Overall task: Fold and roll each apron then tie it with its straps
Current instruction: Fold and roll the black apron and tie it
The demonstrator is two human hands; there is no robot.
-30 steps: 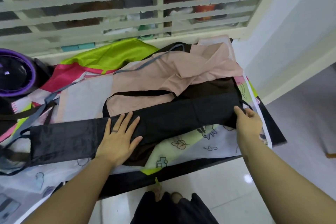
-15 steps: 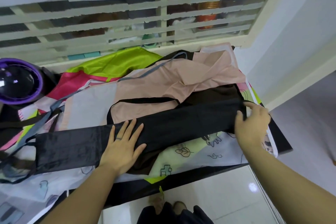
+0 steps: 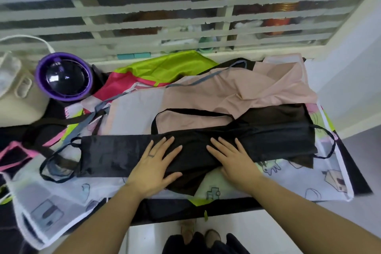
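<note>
Apron [image 3: 115, 154] end released: right hand [image 3: 233, 161] now presses flat beside left hand [image 3: 156, 165].

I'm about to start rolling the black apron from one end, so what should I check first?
1. Both hands pressing it flat: the left hand and right hand lie open on the black apron. Ok.
2. Folded into an even strip: a flap sticks out below, between the hands. Not ok.
3. Neck loop tucked in: it lies out on the pink apron. Not ok.
4. Right strap free: it lies loose past the end. Ok.
5. Left strap free: it crosses a grey strap there. Cannot tell.
</note>
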